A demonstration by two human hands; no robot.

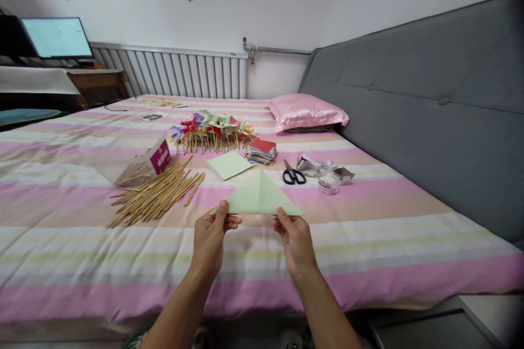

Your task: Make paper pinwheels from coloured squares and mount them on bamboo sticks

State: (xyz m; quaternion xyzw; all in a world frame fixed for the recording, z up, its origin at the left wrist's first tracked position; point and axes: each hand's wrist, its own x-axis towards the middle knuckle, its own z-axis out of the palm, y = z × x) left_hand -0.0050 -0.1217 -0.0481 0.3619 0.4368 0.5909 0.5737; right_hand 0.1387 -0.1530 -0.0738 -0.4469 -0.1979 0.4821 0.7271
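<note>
A light green sheet of paper, folded into a triangle with a crease down its middle, is held up between my hands, its peak pointing away from me. My left hand pinches the long folded edge near the left corner, thumb on top. Near the right corner, my right hand pinches the same edge. Just beyond the triangle lies a stack of pale green square paper. Beside that stands a pile of small coloured paper squares. Black-handled scissors rest to the right.
Wooden sticks lie loose at left by a clear box with a purple end. Finished paper pinwheels are heaped farther back. Clear tape rolls and small packs sit right of the scissors. A pink pillow lies against the grey headboard.
</note>
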